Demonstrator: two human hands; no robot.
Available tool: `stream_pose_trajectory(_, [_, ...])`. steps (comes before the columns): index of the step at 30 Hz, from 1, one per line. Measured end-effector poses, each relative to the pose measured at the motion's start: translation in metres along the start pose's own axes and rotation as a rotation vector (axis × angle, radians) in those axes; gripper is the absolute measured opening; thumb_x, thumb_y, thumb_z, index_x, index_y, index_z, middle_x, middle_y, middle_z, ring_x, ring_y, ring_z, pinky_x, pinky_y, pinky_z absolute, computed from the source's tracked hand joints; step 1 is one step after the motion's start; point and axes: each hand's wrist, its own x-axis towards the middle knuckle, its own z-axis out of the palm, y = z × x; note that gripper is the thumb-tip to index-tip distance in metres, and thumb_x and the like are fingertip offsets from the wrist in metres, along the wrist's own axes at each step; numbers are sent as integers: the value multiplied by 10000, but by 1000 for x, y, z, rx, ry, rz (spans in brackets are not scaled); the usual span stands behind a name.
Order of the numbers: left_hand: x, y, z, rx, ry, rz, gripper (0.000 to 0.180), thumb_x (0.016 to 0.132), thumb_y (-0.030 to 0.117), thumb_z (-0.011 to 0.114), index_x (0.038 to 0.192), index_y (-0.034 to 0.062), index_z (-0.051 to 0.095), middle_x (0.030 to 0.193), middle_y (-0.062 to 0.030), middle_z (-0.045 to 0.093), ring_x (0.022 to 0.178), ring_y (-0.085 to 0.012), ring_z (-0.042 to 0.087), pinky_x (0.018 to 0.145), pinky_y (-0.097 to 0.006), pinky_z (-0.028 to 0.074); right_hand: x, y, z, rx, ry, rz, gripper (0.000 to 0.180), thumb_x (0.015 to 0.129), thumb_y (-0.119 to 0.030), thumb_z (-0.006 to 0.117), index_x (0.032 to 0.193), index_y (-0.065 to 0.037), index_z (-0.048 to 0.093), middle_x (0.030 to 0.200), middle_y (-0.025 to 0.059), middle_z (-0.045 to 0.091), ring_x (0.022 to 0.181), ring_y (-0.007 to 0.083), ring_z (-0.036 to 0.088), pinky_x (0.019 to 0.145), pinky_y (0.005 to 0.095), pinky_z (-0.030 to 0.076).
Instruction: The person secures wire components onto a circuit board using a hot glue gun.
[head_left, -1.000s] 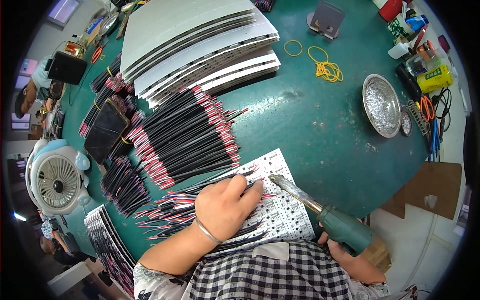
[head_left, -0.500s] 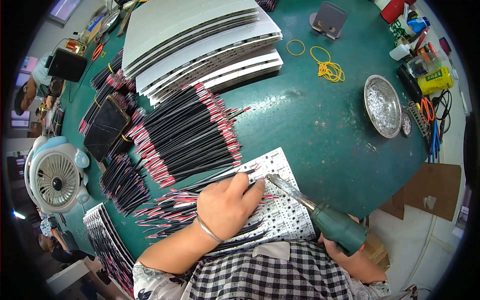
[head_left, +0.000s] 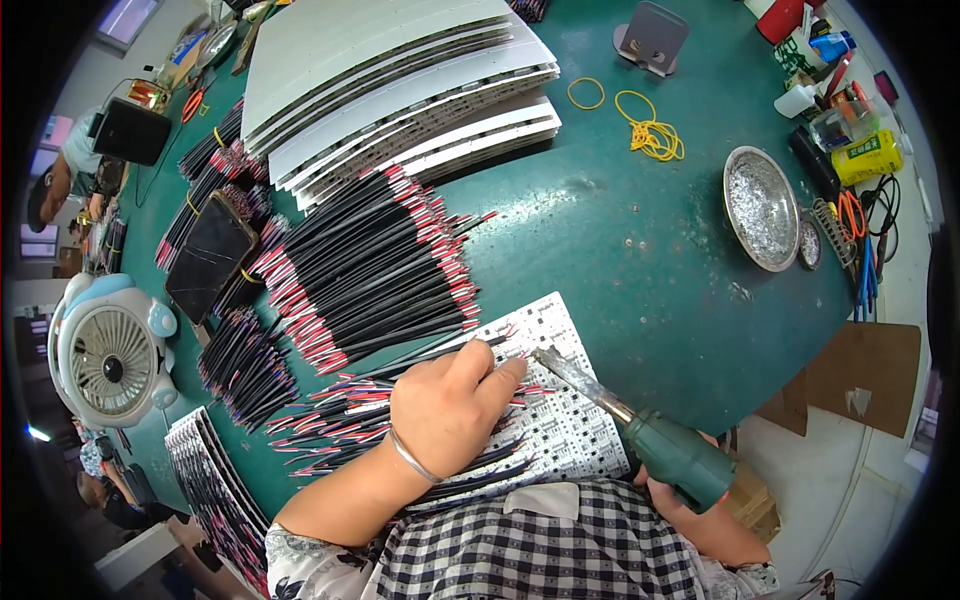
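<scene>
My left hand (head_left: 445, 400) is closed in a pinch over a white circuit board (head_left: 585, 420), its fingertips on the end of a thin wire (head_left: 510, 333) that they partly cover. In my right hand (head_left: 665, 497), partly hidden below it, is a large soldering iron (head_left: 685, 460) with a green handle. Its metal tip points left, just beside my left fingertips; whether it touches the board I cannot tell. Several black wires (head_left: 335, 425) with red and white ends lie across the board, passing under my left hand.
Beyond the board lies a wide row of black wires (head_left: 370, 270). White panels (head_left: 400, 90) are stacked behind it. At left are a phone (head_left: 212, 255), wire bundles (head_left: 247, 365) and a fan (head_left: 112, 350). A metal bowl (head_left: 762, 210), yellow rubber bands (head_left: 655, 138) and a stand (head_left: 652, 38) occupy the right side.
The soldering iron's tip has shifted slightly right, leaving a little more space from my left fingertips. My left hand keeps its pinch in nearly the same place.
</scene>
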Motion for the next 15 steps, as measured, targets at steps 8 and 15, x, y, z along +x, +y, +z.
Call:
stream_pose_trajectory(8, [0,1,1,25,9,9,299,629,86,676,919,153,706,728,-14,485,528,-170,528,450,-296,436,2,-6,-1,8,10,-10,342,673,-92,738,1004,-44,665,1084,142,632,967,289,616,836,362,495])
stream_pose_trajectory(15, [1,0,-1,-28,-24,-15,367,559,75,703,920,144,695,737,-15,499,572,-185,554,479,-306,452,15,-12,-6,-148,34,-243,325,677,-79,715,997,-40,673,1019,144,660,915,300,649,800,360,521])
